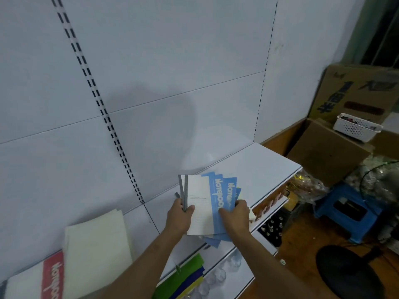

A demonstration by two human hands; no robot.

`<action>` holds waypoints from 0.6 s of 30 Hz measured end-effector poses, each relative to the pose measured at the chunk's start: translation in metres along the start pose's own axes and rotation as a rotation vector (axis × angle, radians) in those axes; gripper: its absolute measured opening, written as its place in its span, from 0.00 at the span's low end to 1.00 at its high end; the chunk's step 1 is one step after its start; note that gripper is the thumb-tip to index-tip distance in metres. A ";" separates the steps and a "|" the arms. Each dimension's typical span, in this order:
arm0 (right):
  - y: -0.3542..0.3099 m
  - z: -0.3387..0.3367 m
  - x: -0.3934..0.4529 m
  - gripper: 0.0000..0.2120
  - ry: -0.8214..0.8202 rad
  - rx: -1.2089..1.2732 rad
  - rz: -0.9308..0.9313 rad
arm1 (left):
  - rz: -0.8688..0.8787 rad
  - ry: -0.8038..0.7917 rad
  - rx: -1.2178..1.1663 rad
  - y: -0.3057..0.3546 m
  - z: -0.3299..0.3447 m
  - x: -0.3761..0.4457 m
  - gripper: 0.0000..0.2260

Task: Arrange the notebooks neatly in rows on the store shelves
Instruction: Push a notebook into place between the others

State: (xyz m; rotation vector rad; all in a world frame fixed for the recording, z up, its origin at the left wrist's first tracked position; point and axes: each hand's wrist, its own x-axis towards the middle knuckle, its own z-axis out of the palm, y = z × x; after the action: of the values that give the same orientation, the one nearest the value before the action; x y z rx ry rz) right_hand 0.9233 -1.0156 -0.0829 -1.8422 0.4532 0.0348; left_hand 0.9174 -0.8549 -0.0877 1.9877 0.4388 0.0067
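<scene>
A red-covered notebook (pixel 51 279) and a cream stack (pixel 97 242) lie at the shelf's (pixel 259 160) left. The left hand (pixel 180 214) pinches grey-spined notebooks (pixel 183 190), fingers curled round them; the right hand (pixel 234 214) presses straight fingers on the fanned blue notebooks (pixel 224 197). Cardboard boxes (pixel 323 152) stand far right.

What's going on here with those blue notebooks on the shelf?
A person is sorting a fanned stack of blue notebooks on the white store shelf. The left hand grips the grey-spined edge of the stack, while the right hand rests on the blue covers. The stack isn't squared up yet. A red notebook and cream notebooks lie further left on the same shelf.
</scene>
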 end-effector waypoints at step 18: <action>-0.069 0.171 -0.141 0.27 -1.212 0.011 -0.291 | -0.241 0.486 -0.532 -0.070 -0.223 -0.169 0.16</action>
State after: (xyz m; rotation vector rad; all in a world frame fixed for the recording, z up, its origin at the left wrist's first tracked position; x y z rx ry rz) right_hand 0.8499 -0.7998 -0.0395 -1.5267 -0.6528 0.8836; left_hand 0.6944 -0.6858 -0.0169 1.3868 0.8862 0.4200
